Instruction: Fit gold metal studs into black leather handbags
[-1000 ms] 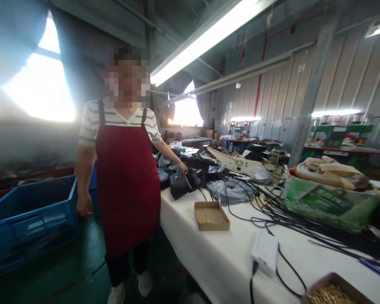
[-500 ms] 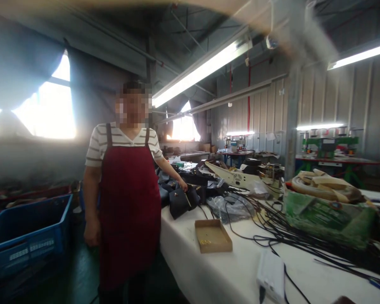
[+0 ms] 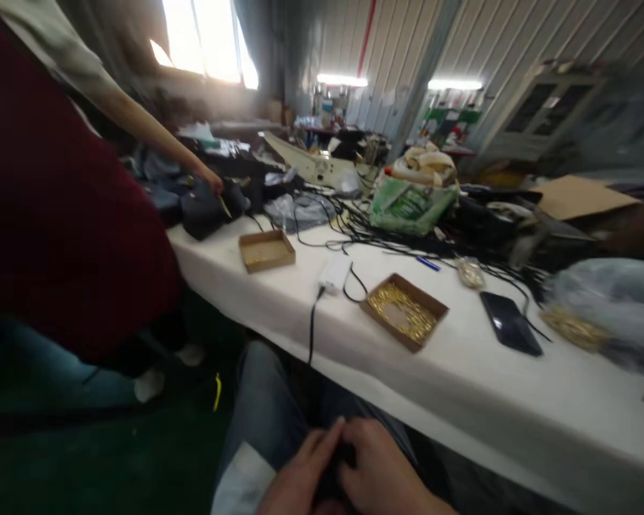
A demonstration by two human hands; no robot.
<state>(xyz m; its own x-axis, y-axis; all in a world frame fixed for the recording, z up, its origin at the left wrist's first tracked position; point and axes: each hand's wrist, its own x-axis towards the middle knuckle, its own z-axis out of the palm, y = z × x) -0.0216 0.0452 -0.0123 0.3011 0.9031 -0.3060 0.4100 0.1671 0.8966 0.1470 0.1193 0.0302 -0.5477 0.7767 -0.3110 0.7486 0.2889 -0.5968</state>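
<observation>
Low in the view, above my lap, my left hand (image 3: 300, 472) and my right hand (image 3: 378, 468) meet with their fingertips together. Both are closed around something small and dark (image 3: 344, 458), mostly hidden by the fingers, so I cannot make out its kind. Beyond them on the white-covered table (image 3: 322, 329) lies a shallow cardboard box (image 3: 432, 307) with many small gold-coloured metal pieces. A second cardboard box (image 3: 268, 266), farther left, has only a few such pieces in it. Between the two boxes sits a white device (image 3: 334, 275) with a black cable.
At the left stands a person in a dark red apron (image 3: 75, 236), one hand on a black bag (image 3: 201, 207). Black cords (image 3: 365, 232), a green bag (image 3: 413, 204), a blue pen (image 3: 428, 263), a phone (image 3: 509, 323) and clear plastic bags (image 3: 612, 297) lie on the table.
My view has swung down and to the right. Both my hands and the box full of gold pieces have come into view. The person's hand stays at the black bag.
</observation>
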